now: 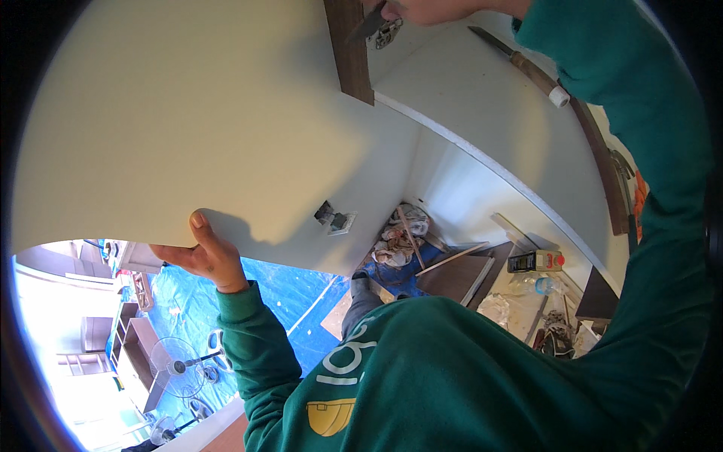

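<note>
A large cream cabinet door (188, 128) fills the upper left. My left hand (209, 258) grips its lower edge, thumb on the face and fingers behind. At the top, my right hand (440, 9), partly cut off by the picture's edge, is closed on a thin dark blade (367, 27); its handle is hidden. The blade lies against a dark brown strip (348, 56), close to a metal hinge (387, 35). A second hinge (328, 214) is on the panel lower down. On the pale shelf (482, 98) lies a wooden-handled knife (531, 74) with a white end.
Below are blue floor sheeting (282, 290), a bundle of rags (399, 237), brown boards (456, 275) and a rectangular can (535, 261) with a red cap. A fan (178, 367) stands at lower left. The shelf's front edge (482, 154) runs diagonally across the right.
</note>
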The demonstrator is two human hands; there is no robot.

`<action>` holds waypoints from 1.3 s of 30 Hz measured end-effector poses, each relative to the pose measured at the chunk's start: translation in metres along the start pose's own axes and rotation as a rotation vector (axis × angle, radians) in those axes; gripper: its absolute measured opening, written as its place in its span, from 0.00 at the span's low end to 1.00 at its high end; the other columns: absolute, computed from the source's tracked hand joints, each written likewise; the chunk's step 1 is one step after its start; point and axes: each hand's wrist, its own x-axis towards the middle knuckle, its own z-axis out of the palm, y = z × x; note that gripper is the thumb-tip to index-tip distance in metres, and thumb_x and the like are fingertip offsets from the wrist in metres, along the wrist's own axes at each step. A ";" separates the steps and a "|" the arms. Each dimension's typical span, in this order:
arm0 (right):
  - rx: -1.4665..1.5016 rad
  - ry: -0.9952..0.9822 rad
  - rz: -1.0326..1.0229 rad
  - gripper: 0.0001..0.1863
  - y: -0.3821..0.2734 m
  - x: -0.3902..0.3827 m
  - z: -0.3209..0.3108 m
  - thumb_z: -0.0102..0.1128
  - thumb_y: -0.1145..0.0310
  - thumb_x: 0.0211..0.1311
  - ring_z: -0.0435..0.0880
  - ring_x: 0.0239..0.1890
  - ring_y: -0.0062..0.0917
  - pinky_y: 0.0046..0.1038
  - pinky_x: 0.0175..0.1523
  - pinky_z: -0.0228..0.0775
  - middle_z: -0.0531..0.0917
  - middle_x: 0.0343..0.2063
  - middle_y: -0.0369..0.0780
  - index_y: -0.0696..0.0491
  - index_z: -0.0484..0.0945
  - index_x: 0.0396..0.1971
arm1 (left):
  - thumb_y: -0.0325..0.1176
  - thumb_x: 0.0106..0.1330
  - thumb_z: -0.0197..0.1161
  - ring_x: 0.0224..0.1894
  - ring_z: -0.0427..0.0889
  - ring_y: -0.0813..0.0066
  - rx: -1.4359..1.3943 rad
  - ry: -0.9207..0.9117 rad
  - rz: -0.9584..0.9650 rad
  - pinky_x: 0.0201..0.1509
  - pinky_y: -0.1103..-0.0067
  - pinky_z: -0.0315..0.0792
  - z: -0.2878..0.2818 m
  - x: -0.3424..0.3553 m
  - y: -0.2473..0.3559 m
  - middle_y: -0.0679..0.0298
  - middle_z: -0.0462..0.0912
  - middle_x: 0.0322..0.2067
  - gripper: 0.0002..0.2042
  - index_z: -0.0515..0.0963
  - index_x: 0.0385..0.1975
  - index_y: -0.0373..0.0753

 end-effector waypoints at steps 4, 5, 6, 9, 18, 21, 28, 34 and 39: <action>-0.019 -0.003 0.000 0.09 0.001 0.003 0.015 0.61 0.71 0.55 0.87 0.37 0.47 0.45 0.44 0.79 0.87 0.32 0.51 0.58 0.87 0.31 | 0.44 0.73 0.64 0.63 0.70 0.61 0.064 -0.007 0.054 0.62 0.66 0.73 0.001 0.002 -0.003 0.50 0.63 0.64 0.34 0.54 0.72 0.41; 0.001 0.007 -0.017 0.09 0.004 0.003 0.007 0.61 0.71 0.55 0.87 0.37 0.48 0.45 0.44 0.79 0.87 0.32 0.51 0.58 0.87 0.31 | 0.43 0.73 0.64 0.64 0.70 0.61 0.095 -0.003 0.061 0.63 0.65 0.72 0.000 0.001 -0.001 0.50 0.64 0.64 0.34 0.54 0.71 0.41; 0.021 0.015 -0.034 0.09 0.005 0.003 0.002 0.61 0.72 0.54 0.87 0.37 0.48 0.45 0.44 0.79 0.87 0.32 0.51 0.58 0.87 0.31 | 0.43 0.73 0.64 0.64 0.70 0.61 0.090 0.002 0.059 0.64 0.65 0.71 -0.001 0.002 -0.001 0.50 0.64 0.64 0.34 0.54 0.71 0.41; -0.003 -0.033 -0.029 0.09 -0.003 0.005 0.002 0.61 0.71 0.54 0.87 0.36 0.48 0.45 0.43 0.79 0.87 0.31 0.51 0.58 0.87 0.31 | 0.43 0.73 0.64 0.63 0.70 0.60 0.062 0.008 0.047 0.65 0.63 0.69 -0.001 0.001 0.001 0.50 0.64 0.63 0.33 0.55 0.71 0.40; 0.002 0.002 -0.005 0.08 -0.005 0.002 0.004 0.62 0.71 0.52 0.87 0.35 0.48 0.46 0.42 0.79 0.87 0.29 0.51 0.58 0.87 0.29 | 0.44 0.73 0.64 0.63 0.71 0.58 0.050 0.013 0.024 0.65 0.62 0.68 0.002 0.000 0.006 0.50 0.65 0.62 0.33 0.56 0.70 0.39; -0.044 -0.004 0.010 0.08 -0.002 0.005 0.013 0.62 0.72 0.52 0.87 0.35 0.48 0.47 0.42 0.79 0.87 0.30 0.51 0.57 0.87 0.30 | 0.44 0.73 0.63 0.63 0.71 0.59 0.065 0.013 0.040 0.65 0.63 0.69 0.004 0.001 0.006 0.50 0.65 0.62 0.33 0.56 0.70 0.39; 0.013 0.016 0.000 0.09 -0.003 0.000 0.006 0.63 0.70 0.52 0.87 0.35 0.49 0.46 0.43 0.79 0.87 0.29 0.51 0.59 0.86 0.29 | 0.43 0.73 0.63 0.64 0.71 0.61 0.042 0.008 0.065 0.63 0.66 0.72 0.002 0.001 0.000 0.50 0.64 0.63 0.32 0.56 0.70 0.39; -0.030 0.025 -0.012 0.09 -0.001 -0.002 -0.004 0.63 0.69 0.53 0.87 0.35 0.49 0.46 0.44 0.79 0.87 0.29 0.51 0.59 0.86 0.29 | 0.42 0.73 0.64 0.64 0.71 0.61 -0.024 0.003 0.034 0.65 0.65 0.70 0.000 0.000 -0.002 0.50 0.66 0.63 0.33 0.55 0.71 0.39; -0.031 -0.014 0.011 0.09 0.000 -0.003 -0.006 0.63 0.69 0.53 0.87 0.35 0.48 0.45 0.44 0.79 0.87 0.29 0.51 0.60 0.86 0.29 | 0.41 0.73 0.64 0.64 0.71 0.60 -0.019 0.016 0.051 0.67 0.64 0.68 0.004 0.001 0.001 0.50 0.68 0.62 0.33 0.55 0.71 0.39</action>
